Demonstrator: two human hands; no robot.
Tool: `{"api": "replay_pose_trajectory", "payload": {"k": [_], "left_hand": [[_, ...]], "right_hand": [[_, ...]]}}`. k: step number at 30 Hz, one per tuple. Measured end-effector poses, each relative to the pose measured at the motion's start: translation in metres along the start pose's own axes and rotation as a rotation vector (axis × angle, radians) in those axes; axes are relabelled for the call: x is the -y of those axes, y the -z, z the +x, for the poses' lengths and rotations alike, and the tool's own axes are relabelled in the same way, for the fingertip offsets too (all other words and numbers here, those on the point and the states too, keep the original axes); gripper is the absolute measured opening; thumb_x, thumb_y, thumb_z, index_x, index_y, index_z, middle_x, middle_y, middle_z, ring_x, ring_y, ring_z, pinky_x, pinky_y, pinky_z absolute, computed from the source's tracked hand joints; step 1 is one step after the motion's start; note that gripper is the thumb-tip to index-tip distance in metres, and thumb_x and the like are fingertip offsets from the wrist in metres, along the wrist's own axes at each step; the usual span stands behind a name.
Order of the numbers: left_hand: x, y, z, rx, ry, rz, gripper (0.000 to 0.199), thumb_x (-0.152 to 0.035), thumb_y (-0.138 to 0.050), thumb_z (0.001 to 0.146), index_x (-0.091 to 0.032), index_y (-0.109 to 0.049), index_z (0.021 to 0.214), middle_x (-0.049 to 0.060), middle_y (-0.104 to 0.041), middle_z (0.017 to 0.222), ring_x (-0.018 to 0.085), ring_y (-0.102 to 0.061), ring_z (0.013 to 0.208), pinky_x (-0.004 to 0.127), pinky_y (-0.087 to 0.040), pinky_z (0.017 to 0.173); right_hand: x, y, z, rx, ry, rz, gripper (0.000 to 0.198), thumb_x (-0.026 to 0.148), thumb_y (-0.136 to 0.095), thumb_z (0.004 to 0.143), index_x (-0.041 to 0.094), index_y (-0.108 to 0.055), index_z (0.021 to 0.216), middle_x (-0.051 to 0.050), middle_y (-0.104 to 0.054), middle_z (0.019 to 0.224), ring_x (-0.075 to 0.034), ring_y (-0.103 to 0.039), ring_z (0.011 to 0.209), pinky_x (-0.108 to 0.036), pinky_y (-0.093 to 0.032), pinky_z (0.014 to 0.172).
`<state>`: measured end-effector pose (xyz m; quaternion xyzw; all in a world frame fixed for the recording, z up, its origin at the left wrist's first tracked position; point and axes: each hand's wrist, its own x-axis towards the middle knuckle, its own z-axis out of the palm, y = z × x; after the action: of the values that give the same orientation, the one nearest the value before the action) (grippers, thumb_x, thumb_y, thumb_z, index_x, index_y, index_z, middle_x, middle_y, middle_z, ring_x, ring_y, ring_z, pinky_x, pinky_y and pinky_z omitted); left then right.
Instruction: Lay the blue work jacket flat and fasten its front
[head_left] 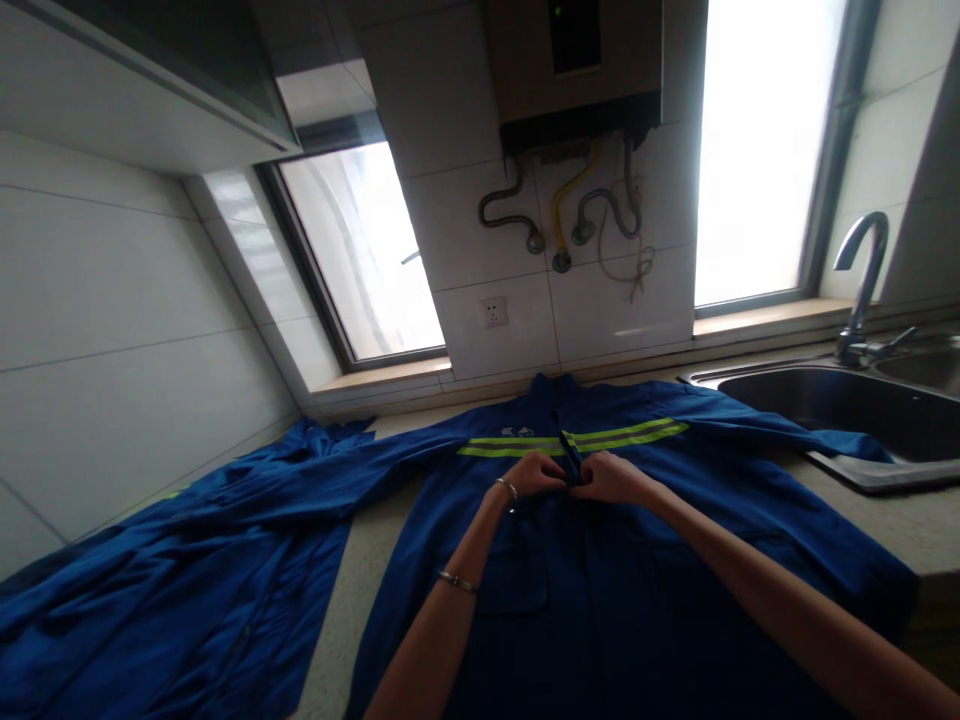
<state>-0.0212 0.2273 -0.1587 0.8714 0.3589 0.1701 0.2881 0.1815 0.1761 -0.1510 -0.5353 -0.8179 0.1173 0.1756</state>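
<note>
A blue work jacket (645,545) with yellow-green and grey reflective stripes across the chest lies spread on the counter, its collar toward the wall. My left hand (534,474) pinches one side of the front opening just below the stripe. Close beside it, my right hand (611,478) grips the other edge of the same opening with curled fingers. Between the hands the placket stands slightly raised; the fastener there is too dark to make out. Two bracelets circle my left wrist and forearm.
At the left another blue garment (180,600) lies rumpled on the counter (337,590). To the right are a metal sink (787,395) and a tap (862,290); one jacket sleeve reaches over the sink's front rim. A water heater (577,60) hangs on the wall above pipes and a socket (493,312).
</note>
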Motion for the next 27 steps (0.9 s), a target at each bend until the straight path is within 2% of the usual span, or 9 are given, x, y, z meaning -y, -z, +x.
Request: {"api": "replay_pose_trajectory", "payload": {"k": [3, 6, 9, 11, 16, 19, 23, 27], "left_hand": [[0.001, -0.002, 0.000, -0.009, -0.006, -0.005, 0.031, -0.034, -0.066, 0.068, -0.013, -0.072, 0.090, 0.004, -0.067, 0.082, 0.016, -0.059, 0.073, 0.022, -0.042, 0.065], [0.001, -0.002, 0.000, -0.048, -0.010, 0.006, 0.030, -0.036, -0.067, 0.068, -0.014, -0.073, 0.087, 0.004, -0.067, 0.080, 0.016, -0.059, 0.073, 0.022, -0.042, 0.065], [0.001, -0.003, 0.000, -0.085, -0.016, 0.007, 0.030, -0.037, -0.067, 0.068, -0.014, -0.073, 0.085, 0.004, -0.067, 0.077, 0.015, -0.058, 0.071, 0.022, -0.042, 0.064], [0.000, -0.004, 0.000, -0.085, -0.027, 0.015, 0.030, -0.038, -0.067, 0.068, -0.013, -0.074, 0.085, 0.004, -0.066, 0.076, 0.014, -0.058, 0.069, 0.021, -0.041, 0.062], [-0.002, -0.003, 0.000, -0.089, -0.030, 0.038, 0.031, -0.040, -0.062, 0.073, -0.015, -0.073, 0.087, 0.003, -0.065, 0.076, 0.013, -0.057, 0.069, 0.021, -0.040, 0.062], [-0.002, -0.003, -0.001, -0.066, -0.071, 0.071, 0.028, -0.033, -0.060, 0.075, -0.014, -0.072, 0.090, 0.003, -0.064, 0.078, 0.013, -0.056, 0.068, 0.021, -0.040, 0.062], [-0.004, -0.005, -0.001, -0.032, -0.138, 0.141, 0.024, -0.023, -0.058, 0.074, -0.013, -0.072, 0.091, 0.004, -0.063, 0.078, 0.013, -0.054, 0.068, 0.021, -0.040, 0.063], [-0.009, -0.008, -0.001, -0.054, -0.154, 0.161, 0.022, -0.022, -0.057, 0.075, -0.014, -0.072, 0.089, 0.004, -0.063, 0.080, 0.013, -0.054, 0.070, 0.021, -0.040, 0.065]], "right_hand": [[0.001, -0.001, 0.000, 0.006, 0.013, 0.015, 0.023, 0.040, -0.062, 0.066, 0.019, -0.068, 0.068, -0.004, -0.066, 0.068, -0.016, -0.059, 0.063, -0.021, -0.036, 0.052], [-0.004, -0.002, 0.001, 0.036, 0.027, 0.111, 0.018, 0.031, -0.057, 0.066, 0.016, -0.066, 0.068, -0.003, -0.063, 0.059, -0.015, -0.058, 0.054, -0.020, -0.038, 0.047], [-0.009, -0.004, 0.004, 0.146, -0.071, 0.307, 0.019, 0.025, -0.053, 0.066, 0.014, -0.065, 0.075, -0.002, -0.061, 0.054, -0.013, -0.056, 0.042, -0.019, -0.040, 0.038], [-0.013, -0.005, 0.006, 0.186, -0.126, 0.416, 0.022, 0.021, -0.053, 0.064, 0.013, -0.064, 0.080, -0.002, -0.063, 0.056, -0.014, -0.057, 0.042, -0.019, -0.042, 0.036], [-0.016, -0.002, 0.008, 0.271, -0.149, 0.655, 0.036, 0.014, -0.054, 0.062, 0.013, -0.062, 0.097, -0.001, -0.066, 0.066, -0.012, -0.060, 0.051, -0.018, -0.049, 0.042], [-0.016, 0.004, 0.005, 0.294, -0.203, 0.774, 0.046, 0.012, -0.054, 0.061, 0.014, -0.059, 0.107, 0.000, -0.065, 0.071, -0.010, -0.060, 0.054, -0.018, -0.051, 0.047], [-0.014, 0.016, 0.000, 0.299, -0.162, 0.901, 0.047, 0.017, -0.055, 0.063, 0.017, -0.059, 0.109, -0.002, -0.066, 0.081, -0.012, -0.062, 0.064, -0.021, -0.053, 0.053], [-0.009, 0.022, -0.003, 0.303, -0.120, 0.958, 0.047, 0.019, -0.055, 0.063, 0.019, -0.060, 0.110, -0.002, -0.067, 0.082, -0.013, -0.063, 0.068, -0.022, -0.052, 0.057]]}}
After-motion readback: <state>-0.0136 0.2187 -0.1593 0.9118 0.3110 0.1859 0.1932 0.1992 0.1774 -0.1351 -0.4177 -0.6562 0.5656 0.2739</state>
